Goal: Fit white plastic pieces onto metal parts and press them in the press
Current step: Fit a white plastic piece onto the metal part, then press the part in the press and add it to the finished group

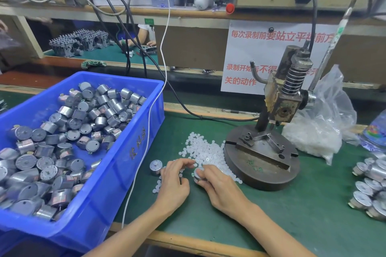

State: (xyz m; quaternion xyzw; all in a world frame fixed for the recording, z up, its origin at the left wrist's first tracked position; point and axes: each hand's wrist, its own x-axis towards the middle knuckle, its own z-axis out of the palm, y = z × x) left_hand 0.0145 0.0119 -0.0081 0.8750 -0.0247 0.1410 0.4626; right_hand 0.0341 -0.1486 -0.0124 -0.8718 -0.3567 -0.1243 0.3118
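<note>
**Fitting step in hand, press empty**

The right hand [217, 183] grips a metal part [197, 173], fingers curled round its body, with the top face turned up. The left hand [175, 179] lies just to its left, fingers bent and tips close to the part's top. I cannot tell whether they pinch a white piece, since the tips hide it. The part sits between the two hands, touching the right and just beside the left fingertips.

A second part [155, 167] stands on the mat [292, 204] just left of the left hand. The loose pieces [200, 150] lie scattered just beyond and under the hands, running up to the base of the press [261, 158] on the right. Nothing sits on the press fixture.

Further out, the bin [133, 152] on the left is heaped with parts, so most of the work looks to be left. A smaller pile [367, 183] at the far right edge is probably the finished lot. A bag [319, 131] of more pieces rests behind the press.

The held part has yet to be capped, or is just being capped, and then pressed.
</note>
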